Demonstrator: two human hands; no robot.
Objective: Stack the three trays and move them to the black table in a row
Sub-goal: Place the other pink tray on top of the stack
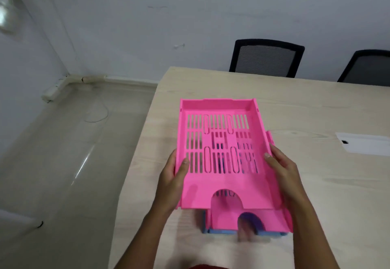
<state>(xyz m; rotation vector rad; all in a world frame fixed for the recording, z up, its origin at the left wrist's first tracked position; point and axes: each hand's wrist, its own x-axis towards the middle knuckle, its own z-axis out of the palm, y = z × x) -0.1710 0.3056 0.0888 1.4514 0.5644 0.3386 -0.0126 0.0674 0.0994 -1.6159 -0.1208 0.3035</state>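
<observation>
A bright pink tray (219, 142) of smooth moulded plastic was held over the near left part of the pale wood-grain worktop (316, 108), its rectangular floor pierced by rows of narrow slots and a few long rounded ones, with low walls on three sides and an arched notch cut into the near lip. The left hand (173, 175) gripped the tray's left wall, thumb pressed inside on the slotted floor and fingers wrapped outside. The right hand (282, 169) clasped the right wall in the same way, thumb over the rim. Under it, shifted a little toward the person and to the right, lay a second pink tray (225, 218) of the same form, its own arched notch showing dark purple through it. Below that one a blue tray (223, 231) showed only as a thin matte edge along the near side. Whether the top tray rested on the second or hung just above it could not be told. Beyond the worktop's far edge stood two office chairs (266, 57) with black frames and grey ribbed mesh backs. A flat white sheet (365, 144) with a small dark mark lay well apart to the right. The floor (63, 152) to the left was glossy, with a thin cable curled near the wall.
</observation>
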